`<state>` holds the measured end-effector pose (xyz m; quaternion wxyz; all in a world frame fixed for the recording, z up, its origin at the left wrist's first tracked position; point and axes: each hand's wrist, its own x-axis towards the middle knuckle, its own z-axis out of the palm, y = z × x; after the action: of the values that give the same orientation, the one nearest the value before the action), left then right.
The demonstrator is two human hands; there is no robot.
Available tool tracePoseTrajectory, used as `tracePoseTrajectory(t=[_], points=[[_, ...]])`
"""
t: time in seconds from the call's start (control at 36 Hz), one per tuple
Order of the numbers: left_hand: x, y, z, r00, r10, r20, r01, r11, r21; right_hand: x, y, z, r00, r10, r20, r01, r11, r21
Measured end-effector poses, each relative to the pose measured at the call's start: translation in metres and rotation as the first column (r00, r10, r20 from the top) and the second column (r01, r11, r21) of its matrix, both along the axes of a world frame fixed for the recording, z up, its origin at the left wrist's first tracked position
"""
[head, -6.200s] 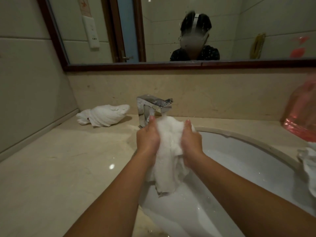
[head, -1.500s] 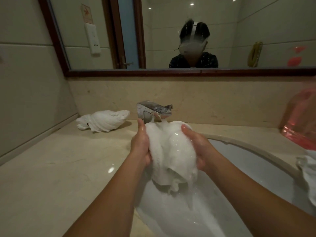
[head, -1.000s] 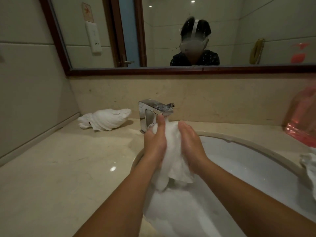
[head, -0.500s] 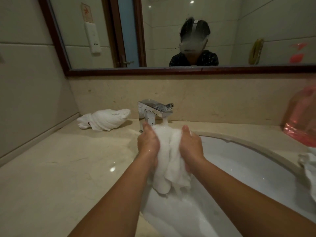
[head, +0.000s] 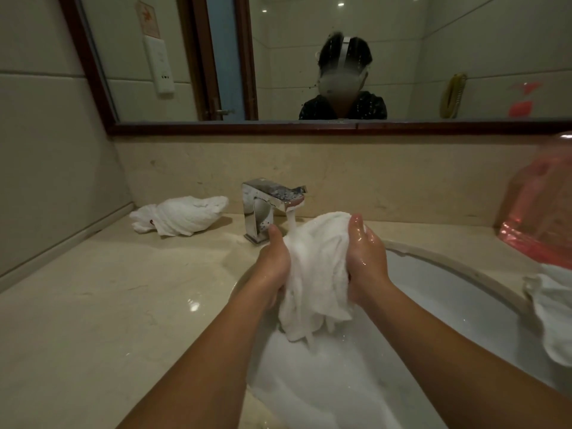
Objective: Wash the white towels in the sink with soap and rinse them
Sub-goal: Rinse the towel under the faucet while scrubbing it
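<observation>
Both hands, left hand [head: 272, 263] & right hand [head: 366, 263], I see clamped on wet white towel [head: 315, 274] under running faucet [head: 272, 202], over sink [head: 464, 305].

A wood-framed mirror [head: 309, 130] hangs on the wall, and a pink plastic bottle [head: 541, 212] stands on the table [head: 93, 305].

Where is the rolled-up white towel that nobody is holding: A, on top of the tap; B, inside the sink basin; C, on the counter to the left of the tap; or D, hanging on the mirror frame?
C: the rolled-up towel lies on the counter left of the tap, apart from it, while both hands hold another towel under the running water.
</observation>
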<state>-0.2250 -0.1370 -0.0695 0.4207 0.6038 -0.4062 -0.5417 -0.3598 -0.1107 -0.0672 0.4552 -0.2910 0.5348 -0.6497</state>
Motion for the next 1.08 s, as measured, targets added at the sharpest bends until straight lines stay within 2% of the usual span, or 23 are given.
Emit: tracePoseTrajectory(t=[0.14,0.31,0.42,0.5,0.58,0.75,0.92,1.08], points=[[0.002,-0.004,-0.003,0.984,-0.026,-0.178,0.037,0.997,0.060,-0.007,-0.002,0.003,0.995,-0.028,0.097,0.027,1.000,0.011],[0.010,-0.003,0.001,0.911,-0.043,-0.411,0.045,0.999,-0.005,-0.011,-0.004,-0.005,0.986,-0.050,0.161,0.050,0.999,0.000],[0.004,-0.001,0.002,0.885,-0.071,-0.460,0.071,0.997,-0.016,-0.009,-0.007,-0.011,0.982,-0.043,0.183,0.043,0.999,0.007],[0.001,0.003,0.005,0.916,-0.038,-0.399,0.035,0.999,-0.014,-0.004,-0.009,-0.016,0.977,-0.020,0.214,0.018,1.000,0.014],[0.001,0.003,0.005,0.971,0.050,-0.233,-0.062,0.997,-0.044,0.006,-0.006,-0.016,0.976,0.020,0.219,-0.025,0.999,0.020],[0.006,0.000,0.001,0.976,0.216,0.029,-0.204,0.953,-0.226,0.015,-0.001,-0.015,0.982,0.054,0.180,-0.058,0.998,0.018],[0.006,0.000,0.002,0.952,0.302,0.041,-0.275,0.910,-0.311,0.013,0.003,-0.014,0.997,0.073,0.020,-0.074,0.996,0.047],[0.007,-0.003,-0.002,0.942,0.332,0.052,-0.298,0.897,-0.327,0.014,0.006,-0.015,0.994,0.111,-0.019,-0.109,0.991,0.077]])
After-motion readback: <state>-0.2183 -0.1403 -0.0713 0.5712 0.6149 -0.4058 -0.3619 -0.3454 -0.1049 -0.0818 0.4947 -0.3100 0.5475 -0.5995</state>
